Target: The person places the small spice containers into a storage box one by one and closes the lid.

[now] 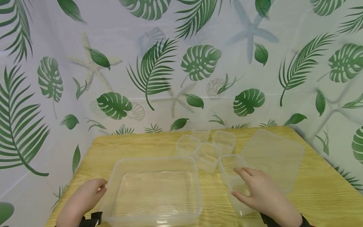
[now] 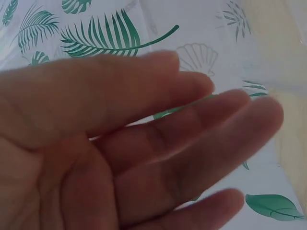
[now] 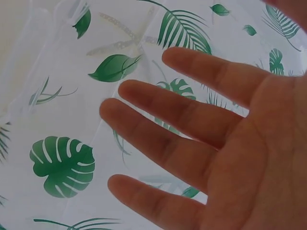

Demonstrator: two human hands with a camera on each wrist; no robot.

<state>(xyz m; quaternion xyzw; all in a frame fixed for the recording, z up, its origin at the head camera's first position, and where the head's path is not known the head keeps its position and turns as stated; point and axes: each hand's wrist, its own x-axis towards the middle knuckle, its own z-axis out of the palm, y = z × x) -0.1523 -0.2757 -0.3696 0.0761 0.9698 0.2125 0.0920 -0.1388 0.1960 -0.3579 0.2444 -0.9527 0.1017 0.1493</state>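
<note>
A large clear plastic box (image 1: 158,159), lidless, stands on the wooden table. Just off its left wall is my left hand (image 1: 86,195), its fingers relaxed and holding nothing; the left wrist view shows the fingers (image 2: 158,139) loosely extended. To the right of the box, my right hand (image 1: 259,190) hovers over the nearest of several small clear containers (image 1: 241,205), partly covering it. Its fingers (image 3: 163,139) are spread and straight in the right wrist view, with nothing between them. Another small container (image 1: 231,160) sits right behind that one, close to the fingertips.
More small clear containers (image 1: 208,157) cluster behind the box's right corner. A flat translucent lid (image 1: 272,154) lies at the right of the table (image 1: 136,145). A leaf-patterned sheet (image 1: 181,63) hangs behind the table's back edge and along its sides.
</note>
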